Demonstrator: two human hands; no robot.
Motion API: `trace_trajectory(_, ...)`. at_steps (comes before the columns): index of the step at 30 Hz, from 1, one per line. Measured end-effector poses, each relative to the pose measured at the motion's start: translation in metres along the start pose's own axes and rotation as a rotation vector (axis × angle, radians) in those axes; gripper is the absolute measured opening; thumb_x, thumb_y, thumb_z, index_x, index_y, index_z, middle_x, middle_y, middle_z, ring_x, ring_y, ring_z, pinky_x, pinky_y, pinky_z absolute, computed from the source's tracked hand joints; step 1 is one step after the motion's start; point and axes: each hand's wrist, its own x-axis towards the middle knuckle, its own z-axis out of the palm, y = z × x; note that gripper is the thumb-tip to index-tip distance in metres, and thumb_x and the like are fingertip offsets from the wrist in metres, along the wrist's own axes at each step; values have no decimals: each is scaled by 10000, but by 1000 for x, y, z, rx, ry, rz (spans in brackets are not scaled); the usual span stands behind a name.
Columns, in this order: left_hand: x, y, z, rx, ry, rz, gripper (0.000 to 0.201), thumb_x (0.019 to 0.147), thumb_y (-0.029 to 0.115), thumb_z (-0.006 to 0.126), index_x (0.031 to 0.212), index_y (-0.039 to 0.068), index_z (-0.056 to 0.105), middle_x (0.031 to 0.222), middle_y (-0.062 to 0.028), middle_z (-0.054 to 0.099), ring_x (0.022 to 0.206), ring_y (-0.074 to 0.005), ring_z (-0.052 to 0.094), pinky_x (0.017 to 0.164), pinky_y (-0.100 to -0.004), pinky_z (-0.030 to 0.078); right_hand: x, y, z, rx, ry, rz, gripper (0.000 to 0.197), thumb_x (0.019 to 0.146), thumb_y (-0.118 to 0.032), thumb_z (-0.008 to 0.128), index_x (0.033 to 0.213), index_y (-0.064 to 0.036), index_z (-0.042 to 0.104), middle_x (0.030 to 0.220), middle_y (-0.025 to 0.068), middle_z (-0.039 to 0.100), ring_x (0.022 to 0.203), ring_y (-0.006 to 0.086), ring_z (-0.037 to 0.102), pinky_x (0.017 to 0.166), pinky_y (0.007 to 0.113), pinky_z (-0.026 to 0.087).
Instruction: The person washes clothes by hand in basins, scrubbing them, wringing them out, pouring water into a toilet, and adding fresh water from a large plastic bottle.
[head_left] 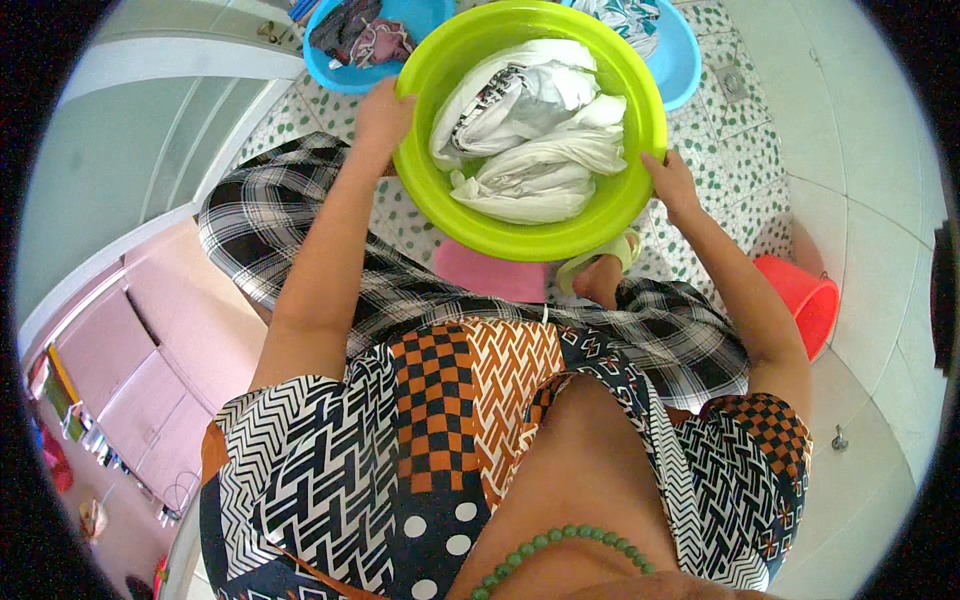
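Observation:
A large lime-green plastic basin (425,200) is between my hands in front of me. Wet-looking white cloth lies bunched in it: one piece (510,105) with a dark patterned strip at the back, and another off-white bundle (540,185) nearer to me. My left hand (385,115) grips the basin's left rim, its fingers mostly hidden behind the edge. On the right side, my right hand (672,182) holds the rim with the thumb on top. Whether the basin rests on the floor or is lifted, I cannot tell.
Behind the basin stand two blue basins, the left one (345,78) with dark and pink clothes, the right one (680,70) with patterned cloth. A red bucket (805,300) sits by the right wall. Pink plastic (490,270) and a slippered foot (600,270) are below the basin. A floor drain (731,84) shows.

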Motion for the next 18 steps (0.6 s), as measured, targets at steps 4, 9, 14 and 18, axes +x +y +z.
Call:
trace_trajectory(4, 4, 38, 35, 167, 119, 432, 560, 780, 347, 598, 1260, 117, 425, 1310, -173, 393, 1176, -348, 388, 940, -393, 354, -18, -57, -15, -531, 288, -883, 489, 817, -269, 592, 1207, -27, 423, 1201, 199, 454, 1108, 349, 442, 930, 413, 375)
trace_trajectory(9, -23, 87, 75, 372, -161, 414, 676, 751, 509, 583, 1326, 222, 371, 1441, -135, 155, 1313, -360, 126, 982, -606, 193, -16, -73, 51, -754, 11, -704, 740, 752, -445, 625, 1367, -258, 260, 1420, 171, 203, 1291, 414, 196, 991, 554, 269)
trace_trajectory(14, -27, 97, 94, 373, -274, 288, 835, 659, 571, 645, 1361, 276, 303, 1478, -89, 52, 1331, -391, 59, 945, -700, 136, -20, -66, 106, -917, -33, -404, 892, 657, -494, 694, 1381, -351, 194, 1477, 118, 8, 1310, 462, 47, 908, 720, 199)
trace_trajectory(18, -25, 91, 106, 432, -255, 275, 829, 676, 553, 637, 1371, 283, 274, 1469, -95, 113, 1328, -394, 71, 953, -695, 132, 3, -48, 125, -897, 62, -457, 854, 669, -462, 683, 1377, -336, 221, 1472, 129, 42, 1315, 454, 46, 924, 706, 199)
